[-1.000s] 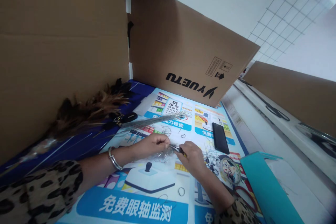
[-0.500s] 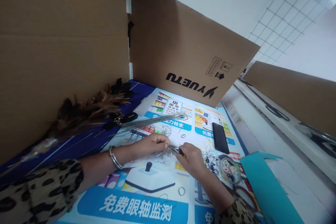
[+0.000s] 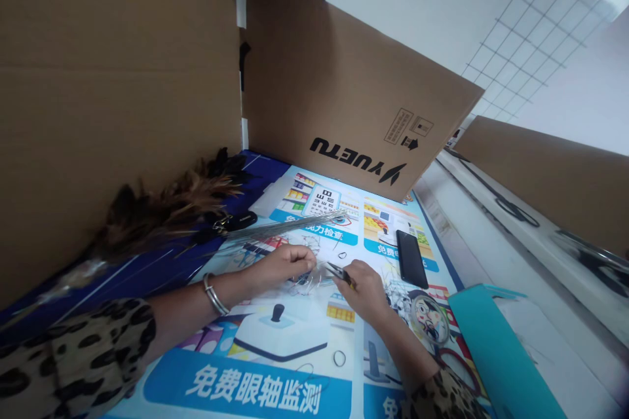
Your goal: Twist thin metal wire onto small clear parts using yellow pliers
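Note:
My left hand (image 3: 289, 263), with a silver bangle (image 3: 215, 294) on the wrist, is closed in a pinch on thin wire (image 3: 310, 281) bent into loops below the fingertips. A pair of pliers (image 3: 340, 272) with dark and yellow handles sits in my right hand (image 3: 364, 291), its slim jaws pointing left toward the wire. A small gap shows between the jaw tips and my left fingers. Behind my hands lies a bundle of straight silver wires (image 3: 289, 225). Whether the plier tips touch any wire is too fine to tell.
A black phone (image 3: 411, 258) and a round tape roll (image 3: 429, 319) lie on the right of the printed mat (image 3: 275, 360). A teal folder (image 3: 501, 347) is at the right edge. Brown feathers (image 3: 171, 206) lie left. Cardboard panels (image 3: 363, 85) stand behind and left.
The pliers have moved right, away from my left fingertips, and their jaws now show clearly. My left hand has shifted only slightly, still pinching the wire.

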### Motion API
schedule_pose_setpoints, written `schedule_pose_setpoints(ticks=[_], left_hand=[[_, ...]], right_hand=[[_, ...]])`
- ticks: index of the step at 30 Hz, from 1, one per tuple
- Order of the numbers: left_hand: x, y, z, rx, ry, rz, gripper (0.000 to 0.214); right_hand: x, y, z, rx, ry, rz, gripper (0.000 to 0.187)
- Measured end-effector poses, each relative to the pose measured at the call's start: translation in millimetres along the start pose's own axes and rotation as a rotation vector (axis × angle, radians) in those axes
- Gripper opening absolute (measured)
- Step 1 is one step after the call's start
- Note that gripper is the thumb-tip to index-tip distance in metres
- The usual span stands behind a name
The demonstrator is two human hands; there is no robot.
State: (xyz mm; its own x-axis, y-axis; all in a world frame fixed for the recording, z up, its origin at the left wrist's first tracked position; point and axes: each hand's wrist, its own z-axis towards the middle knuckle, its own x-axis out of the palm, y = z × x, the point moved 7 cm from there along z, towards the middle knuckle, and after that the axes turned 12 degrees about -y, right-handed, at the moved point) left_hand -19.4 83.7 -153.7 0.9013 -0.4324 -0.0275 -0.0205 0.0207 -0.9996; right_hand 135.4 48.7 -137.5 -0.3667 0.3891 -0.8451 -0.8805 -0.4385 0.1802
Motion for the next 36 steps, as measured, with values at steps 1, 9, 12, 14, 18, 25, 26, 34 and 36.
schedule_pose_setpoints(ticks=[1,9,12,14,18,25,26,34,36], left_hand=[[0.4,0,0,-0.002,0.008,0.008,0.021],[3.6,3,-3,-0.024,0.062,-0.003,0.022],[3.4,4,-3,-0.022,0.053,0.008,0.02],[3.0,3,-2,-0.002,0.044,0.022,0.019],[2.7,3,1,0.065,0.028,0.085,0.018],[7.7,9,2,0.122,0.07,0.154,0.019],[7.9,9,2,0.122,0.067,0.156,0.02],[1.6,3,3,0.18,-0.006,0.153,0.019],[-1.9,3,4,0.151,-0.037,0.1,0.019]], right_hand=[[0,0,0,0.008,0.003,0.003,0.023],[5,2,-1,0.026,0.037,0.024,0.027],[7,1,-2,0.046,0.065,0.018,0.026],[7,0,-3,0.059,0.079,0.009,0.027],[7,-2,-3,0.093,0.099,-0.018,0.028],[12,-2,-4,0.134,0.126,-0.034,0.03],[12,-3,-4,0.138,0.127,-0.037,0.03],[12,-1,-4,0.131,0.137,-0.01,0.029],[12,-1,-4,0.129,0.143,0.019,0.028]])
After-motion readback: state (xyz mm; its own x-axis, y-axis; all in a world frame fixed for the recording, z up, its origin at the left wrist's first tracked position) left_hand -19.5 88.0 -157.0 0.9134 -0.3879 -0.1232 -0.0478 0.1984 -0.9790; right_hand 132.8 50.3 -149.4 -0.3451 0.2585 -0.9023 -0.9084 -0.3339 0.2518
